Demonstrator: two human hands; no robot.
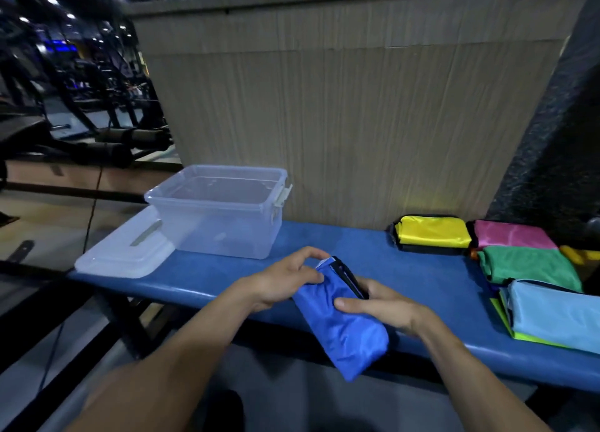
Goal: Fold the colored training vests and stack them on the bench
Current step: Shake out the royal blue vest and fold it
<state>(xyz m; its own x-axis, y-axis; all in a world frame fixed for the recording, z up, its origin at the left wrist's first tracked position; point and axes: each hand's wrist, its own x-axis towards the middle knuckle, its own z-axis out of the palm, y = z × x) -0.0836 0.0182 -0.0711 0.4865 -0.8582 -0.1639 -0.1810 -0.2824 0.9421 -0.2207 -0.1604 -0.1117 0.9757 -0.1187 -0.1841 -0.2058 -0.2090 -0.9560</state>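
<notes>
Both hands clamp the folded blue vest (341, 321) over the bench (406, 269) front edge: left hand (285, 279) pinches its 11 o'clock end, right hand (380, 305) its 2 o'clock side; long axis runs 11 to 5, folded pile (532, 266) at 2 o'clock, nearer the right

There is one camera, and it sits on the person's head. It looks forward and down, over both bare arms, which reach in from the bottom edge. The left hand (285, 277) and the right hand (378, 305) are close, near the middle and a bit low. The blue bench (406, 269) runs across the picture from the left to the right edge, just in front of the person. Behind it a tan wall panel (341, 123) fills the top middle, so the camera faces that wall. The wide lens bends things at the sides. Far off at the upper left, dark gym machines (81, 90) show.
</notes>
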